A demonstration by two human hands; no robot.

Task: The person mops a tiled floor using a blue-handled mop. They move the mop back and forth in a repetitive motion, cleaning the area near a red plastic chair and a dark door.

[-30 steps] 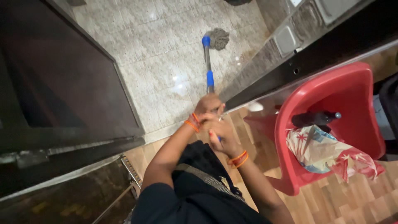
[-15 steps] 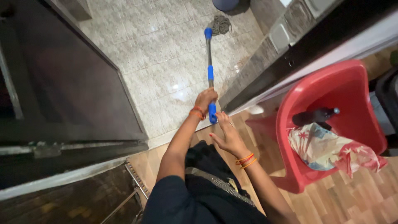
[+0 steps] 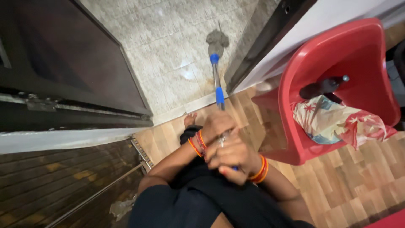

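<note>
A mop with a metal shaft and blue sleeves (image 3: 217, 86) reaches from my hands out over the wet grey tiled floor (image 3: 168, 50). Its grey string head (image 3: 217, 41) lies on the tiles by a dark door frame. My left hand (image 3: 214, 125) grips the shaft higher up, orange bangles at the wrist. My right hand (image 3: 230, 158) is closed around the lower end of the handle, just below the left. My bare foot (image 3: 189, 119) stands at the threshold.
A red plastic chair (image 3: 337, 59) stands to the right on wood-pattern flooring, holding a dark bottle (image 3: 322, 87) and a patterned cloth (image 3: 341, 122). A dark open door (image 3: 67, 63) fills the left. A metal rail (image 3: 97, 194) runs low on the left.
My right hand, off the handle half a second ago, has closed on it again. The mop has been pulled back toward me and the head has slid nearer the threshold.
</note>
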